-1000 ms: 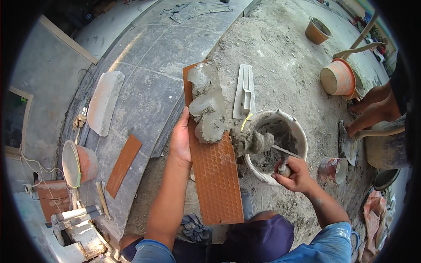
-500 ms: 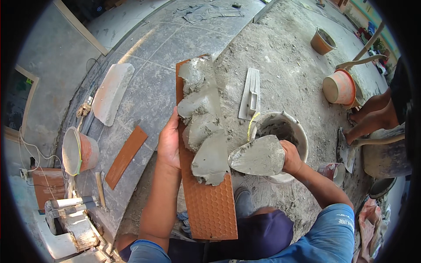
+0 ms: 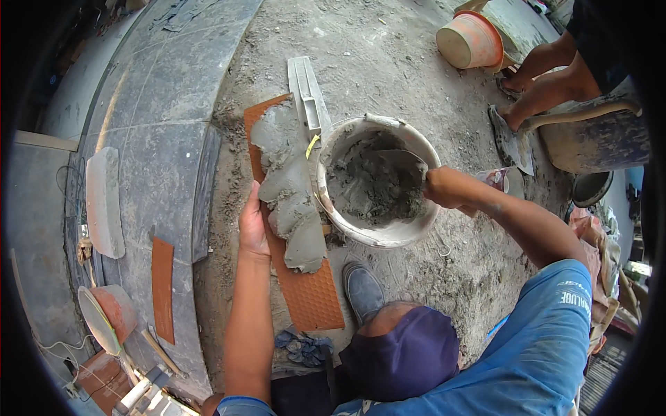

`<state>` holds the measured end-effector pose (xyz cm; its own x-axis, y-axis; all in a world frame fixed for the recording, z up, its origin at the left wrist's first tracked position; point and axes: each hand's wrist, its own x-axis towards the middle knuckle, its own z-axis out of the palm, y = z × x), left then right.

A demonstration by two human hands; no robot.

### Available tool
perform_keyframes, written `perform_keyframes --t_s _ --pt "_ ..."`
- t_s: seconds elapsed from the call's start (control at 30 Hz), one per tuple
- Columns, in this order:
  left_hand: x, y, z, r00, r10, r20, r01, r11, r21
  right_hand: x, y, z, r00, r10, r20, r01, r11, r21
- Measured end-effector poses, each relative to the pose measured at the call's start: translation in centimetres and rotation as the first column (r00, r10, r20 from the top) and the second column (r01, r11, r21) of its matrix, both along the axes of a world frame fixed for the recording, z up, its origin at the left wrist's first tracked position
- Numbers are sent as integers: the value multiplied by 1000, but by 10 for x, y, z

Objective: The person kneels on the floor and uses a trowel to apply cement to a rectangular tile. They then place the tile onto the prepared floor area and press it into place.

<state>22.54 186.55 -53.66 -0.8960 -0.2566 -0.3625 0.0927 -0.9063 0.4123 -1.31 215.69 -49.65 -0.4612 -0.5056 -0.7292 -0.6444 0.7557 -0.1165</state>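
My left hand [image 3: 254, 225] grips the left edge of a long terracotta tile [image 3: 312, 298], its dimpled face up. Lumpy grey mortar [image 3: 295, 201] covers the tile's far and middle parts; the near end is bare. To the right, my right hand [image 3: 447, 188] is closed at the rim of a whitish bucket [image 3: 385, 240], holding a trowel whose handle my fingers hide. The trowel's blade [image 3: 399, 159] dips into the wet mortar [image 3: 368, 194] inside. A grey float [image 3: 309, 100] lies on the ground beyond, between tile and bucket.
Left, on a grey tiled step [image 3: 163, 166], lie another terracotta tile [image 3: 163, 288] and a concrete slab piece [image 3: 105, 208] near a tilted bucket [image 3: 125, 312]. Another person's legs [image 3: 548, 73] stand far right by a hoe blade [image 3: 513, 142], a drum [image 3: 593, 142] and an orange-rimmed bucket [image 3: 468, 41].
My right hand has taken the trowel from beside the tile into the bucket. The view has swung right, and the tile sits lower beside the bucket, still in my left hand.
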Motion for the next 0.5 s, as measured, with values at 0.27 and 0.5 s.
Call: perform_keyframes --t_s 0.27,0.5 --pt "-18 20 -36 993 -116 -14 116 992 42 5 -37 -42 834 530 157 -552 813 185" --pt "-16 23 -38 997 -74 19 73 997 20 30 -56 -5 905 -46 423 -84 955 283"
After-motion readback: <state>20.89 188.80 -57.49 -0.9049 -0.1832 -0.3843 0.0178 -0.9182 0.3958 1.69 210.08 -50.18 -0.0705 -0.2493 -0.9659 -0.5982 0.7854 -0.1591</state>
